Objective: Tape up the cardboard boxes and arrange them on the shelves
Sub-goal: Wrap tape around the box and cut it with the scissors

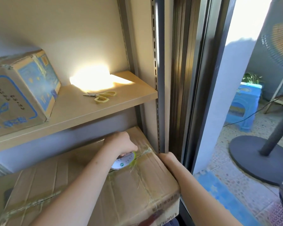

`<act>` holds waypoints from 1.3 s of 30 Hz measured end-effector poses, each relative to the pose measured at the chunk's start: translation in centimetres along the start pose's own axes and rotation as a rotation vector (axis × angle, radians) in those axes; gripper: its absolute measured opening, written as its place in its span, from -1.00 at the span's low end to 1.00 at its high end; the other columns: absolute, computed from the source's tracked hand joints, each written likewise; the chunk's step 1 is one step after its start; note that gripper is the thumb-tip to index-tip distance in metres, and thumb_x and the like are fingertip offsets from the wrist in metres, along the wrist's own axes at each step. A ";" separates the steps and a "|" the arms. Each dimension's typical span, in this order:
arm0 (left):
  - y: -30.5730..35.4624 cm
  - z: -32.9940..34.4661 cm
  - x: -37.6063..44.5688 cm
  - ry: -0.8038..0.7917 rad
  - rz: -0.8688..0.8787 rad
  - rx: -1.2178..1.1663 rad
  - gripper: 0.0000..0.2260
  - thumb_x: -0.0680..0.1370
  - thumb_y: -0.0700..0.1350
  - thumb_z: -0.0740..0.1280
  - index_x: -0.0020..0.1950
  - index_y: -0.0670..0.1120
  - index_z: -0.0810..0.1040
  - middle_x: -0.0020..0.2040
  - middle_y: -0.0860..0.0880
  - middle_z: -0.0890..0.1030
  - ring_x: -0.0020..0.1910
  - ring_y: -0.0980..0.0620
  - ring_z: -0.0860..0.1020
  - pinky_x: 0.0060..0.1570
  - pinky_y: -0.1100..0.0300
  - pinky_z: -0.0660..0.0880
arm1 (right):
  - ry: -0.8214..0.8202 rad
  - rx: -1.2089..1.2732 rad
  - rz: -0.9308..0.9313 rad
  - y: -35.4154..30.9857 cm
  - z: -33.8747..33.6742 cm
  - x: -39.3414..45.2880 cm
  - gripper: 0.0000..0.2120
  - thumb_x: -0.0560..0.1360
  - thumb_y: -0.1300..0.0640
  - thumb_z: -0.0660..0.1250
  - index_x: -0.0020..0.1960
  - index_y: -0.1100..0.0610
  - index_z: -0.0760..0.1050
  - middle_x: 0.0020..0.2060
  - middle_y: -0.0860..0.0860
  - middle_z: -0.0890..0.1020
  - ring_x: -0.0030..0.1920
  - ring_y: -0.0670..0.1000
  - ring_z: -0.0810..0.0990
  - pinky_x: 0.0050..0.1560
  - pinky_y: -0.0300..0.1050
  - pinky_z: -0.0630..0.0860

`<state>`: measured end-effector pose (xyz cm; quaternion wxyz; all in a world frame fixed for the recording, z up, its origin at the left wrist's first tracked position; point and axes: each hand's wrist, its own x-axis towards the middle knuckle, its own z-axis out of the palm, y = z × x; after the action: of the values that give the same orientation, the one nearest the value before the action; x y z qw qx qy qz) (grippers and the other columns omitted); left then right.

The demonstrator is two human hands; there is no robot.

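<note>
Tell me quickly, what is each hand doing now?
Left hand: grips the tape roll on top of the big box.
Right hand: holds the box's right edge, fingers hidden.

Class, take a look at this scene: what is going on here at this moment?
A person is taping a large cardboard box that sits below a wooden shelf. The left hand grips a tape roll pressed on the box's top seam, while the right hand rests against the box's far right edge. On the shelf above lie yellow scissors and a second, blue-printed box.
</note>
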<state>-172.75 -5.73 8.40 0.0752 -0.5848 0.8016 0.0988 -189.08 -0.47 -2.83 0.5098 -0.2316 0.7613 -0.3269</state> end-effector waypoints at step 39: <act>-3.3 0.0 -3.5 -0.084 -0.104 0.026 -0.79 0.42 -0.03 0.29 -0.40 -0.08 0.51 -0.35 0.02 0.63 -0.17 0.02 0.69 0.00 0.16 0.60 | 0.278 -1.028 -0.855 -5.5 6.1 -3.3 -0.34 0.57 0.32 0.16 0.60 0.13 -0.01 0.57 0.09 0.11 0.54 0.13 0.16 0.47 -0.02 0.22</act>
<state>-168.54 -3.47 8.98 0.1212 -0.6198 0.7676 0.1089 -182.08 -3.48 1.64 0.0587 -0.6807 0.7198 -0.1231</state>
